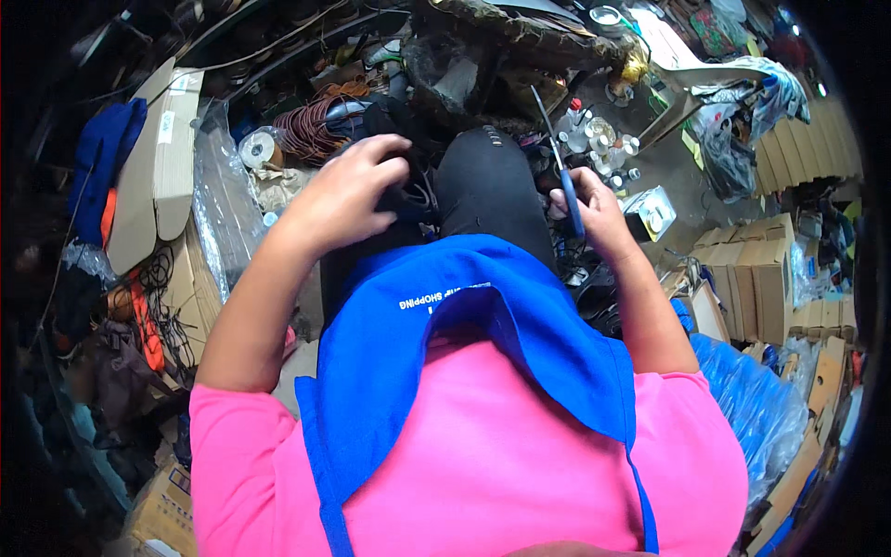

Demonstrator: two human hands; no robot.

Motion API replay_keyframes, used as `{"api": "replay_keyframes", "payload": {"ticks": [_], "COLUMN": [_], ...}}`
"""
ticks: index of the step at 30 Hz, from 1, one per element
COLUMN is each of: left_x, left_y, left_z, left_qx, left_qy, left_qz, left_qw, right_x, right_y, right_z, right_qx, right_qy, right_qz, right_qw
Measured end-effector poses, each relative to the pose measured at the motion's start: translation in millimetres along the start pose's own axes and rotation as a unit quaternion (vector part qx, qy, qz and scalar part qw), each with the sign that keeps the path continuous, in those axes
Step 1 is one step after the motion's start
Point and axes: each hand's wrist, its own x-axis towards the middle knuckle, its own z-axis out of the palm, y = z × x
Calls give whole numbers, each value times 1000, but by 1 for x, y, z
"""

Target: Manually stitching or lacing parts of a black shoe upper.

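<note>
My right hand [595, 213] is closed around the blue handle of a long, thin-bladed knife [562, 167]. The blade points up and away, beside my right knee. Over my left thigh hovers my left hand [357, 190], its fingers bent and spread, and I see nothing between them. Just beyond it lies a dark, bunched thing [394, 121] whose kind I cannot make out. A blue apron [371, 306] covers my lap, above black trousers [492, 181].
A coil of brown cord [306, 125] and a tape roll [258, 147] lie at the left, near a propped cardboard sheet [153, 167]. Several small bottles [599, 139] stand beyond my right hand. Cardboard boxes [747, 283] and clear plastic wrap [752, 404] fill the right side.
</note>
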Motion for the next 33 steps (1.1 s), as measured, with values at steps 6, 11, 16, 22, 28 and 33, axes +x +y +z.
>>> {"api": "replay_keyframes", "payload": {"ticks": [6,11,16,22,28,33], "left_x": [-50,-90,-105,-113,-133,-146], "left_y": [25,17,32,33,36,34], "left_z": [-44,-60,-67,-63,-62,-53], "left_qx": [4,27,185,129,126,128], "left_qy": [37,42,9,27,82,160], "left_qz": [-113,-188,-258,-306,-328,-362], "left_qw": [993,981,948,943,933,910], "right_x": [24,58,104,160,200,208], "right_y": [41,64,77,115,87,67], "right_z": [-44,-50,-39,-42,-34,-32], "right_qx": [-168,-295,-438,-475,-585,-640], "right_qy": [75,96,90,175,93,86], "right_qz": [0,32,90,43,107,56], "right_qw": [983,950,890,861,799,762]}}
